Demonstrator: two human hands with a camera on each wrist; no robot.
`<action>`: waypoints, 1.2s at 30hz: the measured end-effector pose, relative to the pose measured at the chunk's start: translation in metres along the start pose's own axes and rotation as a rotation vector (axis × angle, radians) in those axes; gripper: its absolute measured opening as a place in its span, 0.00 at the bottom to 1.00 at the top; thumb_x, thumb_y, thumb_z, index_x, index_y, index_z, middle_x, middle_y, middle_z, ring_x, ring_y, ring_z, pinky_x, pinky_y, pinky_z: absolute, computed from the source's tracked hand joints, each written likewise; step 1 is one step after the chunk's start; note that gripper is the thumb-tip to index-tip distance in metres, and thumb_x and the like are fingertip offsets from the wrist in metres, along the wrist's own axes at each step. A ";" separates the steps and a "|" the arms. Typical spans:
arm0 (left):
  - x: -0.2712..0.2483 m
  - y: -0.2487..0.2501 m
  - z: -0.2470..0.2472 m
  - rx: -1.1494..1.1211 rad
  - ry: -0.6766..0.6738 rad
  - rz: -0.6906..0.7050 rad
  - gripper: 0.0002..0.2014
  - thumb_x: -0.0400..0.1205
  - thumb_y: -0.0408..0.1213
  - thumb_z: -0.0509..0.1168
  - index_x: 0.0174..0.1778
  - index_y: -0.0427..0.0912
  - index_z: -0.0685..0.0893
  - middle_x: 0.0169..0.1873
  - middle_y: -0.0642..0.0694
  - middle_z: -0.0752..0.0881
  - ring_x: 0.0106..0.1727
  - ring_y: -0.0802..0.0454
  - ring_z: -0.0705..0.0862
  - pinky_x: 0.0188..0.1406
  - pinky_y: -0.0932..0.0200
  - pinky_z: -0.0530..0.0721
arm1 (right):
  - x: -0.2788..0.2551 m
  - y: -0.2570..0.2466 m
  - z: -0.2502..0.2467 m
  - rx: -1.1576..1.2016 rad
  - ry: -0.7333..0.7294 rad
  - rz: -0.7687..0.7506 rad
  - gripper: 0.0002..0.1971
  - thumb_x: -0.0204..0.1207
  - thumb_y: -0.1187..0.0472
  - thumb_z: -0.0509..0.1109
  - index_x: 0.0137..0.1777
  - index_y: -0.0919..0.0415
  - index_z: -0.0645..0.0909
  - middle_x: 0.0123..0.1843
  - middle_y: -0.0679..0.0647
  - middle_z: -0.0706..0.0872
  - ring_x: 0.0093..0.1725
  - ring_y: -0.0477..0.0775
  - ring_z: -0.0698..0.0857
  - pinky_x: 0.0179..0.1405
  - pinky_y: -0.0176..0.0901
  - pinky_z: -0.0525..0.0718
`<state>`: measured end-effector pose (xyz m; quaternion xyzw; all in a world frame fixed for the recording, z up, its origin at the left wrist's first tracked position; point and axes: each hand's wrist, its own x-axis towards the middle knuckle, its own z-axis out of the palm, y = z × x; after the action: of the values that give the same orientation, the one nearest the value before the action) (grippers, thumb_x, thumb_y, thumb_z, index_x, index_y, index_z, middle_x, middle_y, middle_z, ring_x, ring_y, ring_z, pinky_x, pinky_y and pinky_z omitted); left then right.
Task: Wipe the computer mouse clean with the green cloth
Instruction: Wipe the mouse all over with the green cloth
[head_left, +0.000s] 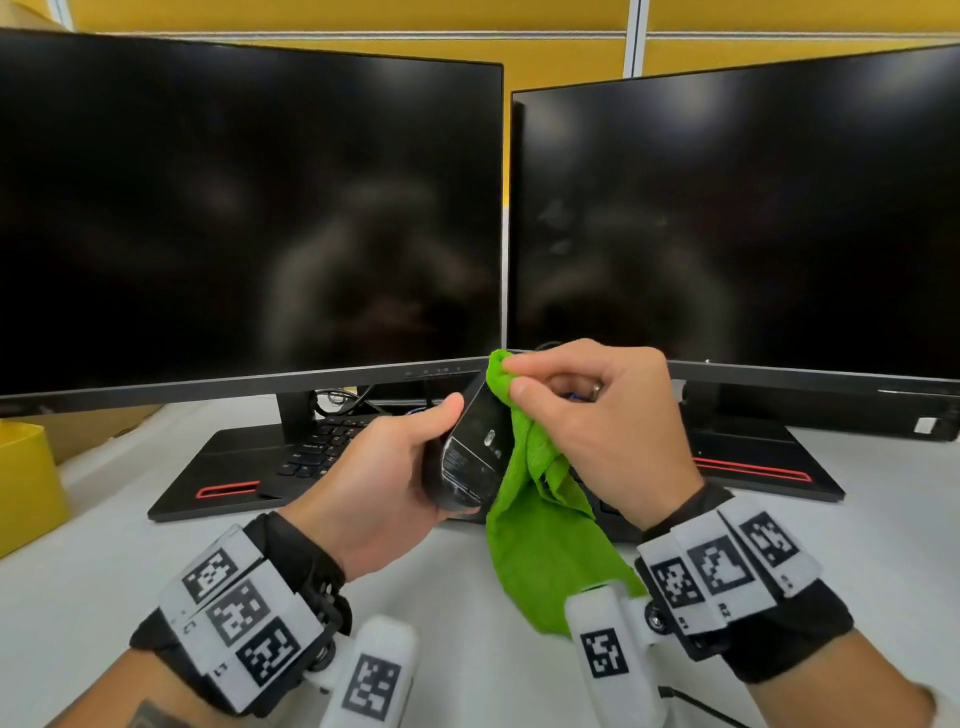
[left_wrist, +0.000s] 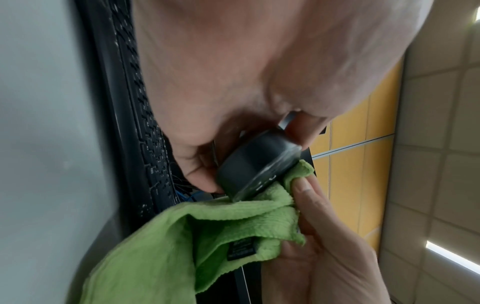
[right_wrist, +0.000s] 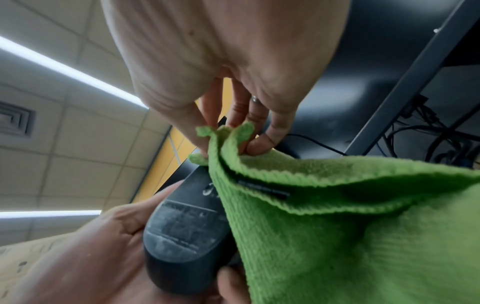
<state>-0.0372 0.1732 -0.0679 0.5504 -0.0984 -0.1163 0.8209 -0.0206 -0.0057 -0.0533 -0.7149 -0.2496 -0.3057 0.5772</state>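
My left hand (head_left: 400, 457) grips a black computer mouse (head_left: 470, 457) above the desk, turned so its labelled underside faces me. My right hand (head_left: 587, 410) pinches the upper edge of the green cloth (head_left: 540, 530) between thumb and fingers and holds it against the mouse's right side near the front. The rest of the cloth hangs down to the desk. In the left wrist view the mouse (left_wrist: 254, 164) sits in curled fingers with the cloth (left_wrist: 182, 236) below it. The right wrist view shows the dusty underside of the mouse (right_wrist: 182, 230) beside the cloth (right_wrist: 337, 226).
Two dark monitors (head_left: 249, 218) (head_left: 737, 228) stand close behind the hands on black bases with red trim. A black keyboard (head_left: 322, 447) lies under the left monitor. A yellow container (head_left: 26, 483) sits at the left edge of the white desk (head_left: 104, 545).
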 end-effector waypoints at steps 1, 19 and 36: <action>0.000 0.000 0.000 -0.003 -0.016 0.016 0.23 0.85 0.46 0.60 0.71 0.40 0.89 0.67 0.37 0.92 0.58 0.42 0.92 0.55 0.47 0.91 | -0.001 0.001 0.002 -0.036 -0.018 -0.005 0.07 0.73 0.68 0.83 0.46 0.56 0.96 0.41 0.49 0.94 0.37 0.48 0.91 0.39 0.37 0.88; 0.004 -0.014 -0.008 0.174 -0.089 0.063 0.24 0.86 0.47 0.59 0.65 0.33 0.92 0.65 0.32 0.92 0.63 0.39 0.92 0.62 0.43 0.91 | 0.003 0.002 -0.005 -0.144 0.020 0.021 0.04 0.72 0.63 0.84 0.41 0.52 0.96 0.33 0.48 0.94 0.32 0.47 0.90 0.36 0.36 0.86; 0.002 -0.007 -0.008 0.010 -0.109 -0.034 0.28 0.86 0.51 0.58 0.78 0.41 0.84 0.71 0.36 0.88 0.62 0.39 0.88 0.66 0.34 0.85 | 0.005 0.008 -0.003 -0.018 0.053 0.240 0.06 0.71 0.64 0.84 0.43 0.56 0.90 0.41 0.52 0.95 0.43 0.51 0.95 0.53 0.60 0.93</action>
<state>-0.0332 0.1769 -0.0778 0.5489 -0.1340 -0.1596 0.8095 -0.0120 -0.0099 -0.0546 -0.7365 -0.1439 -0.2553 0.6097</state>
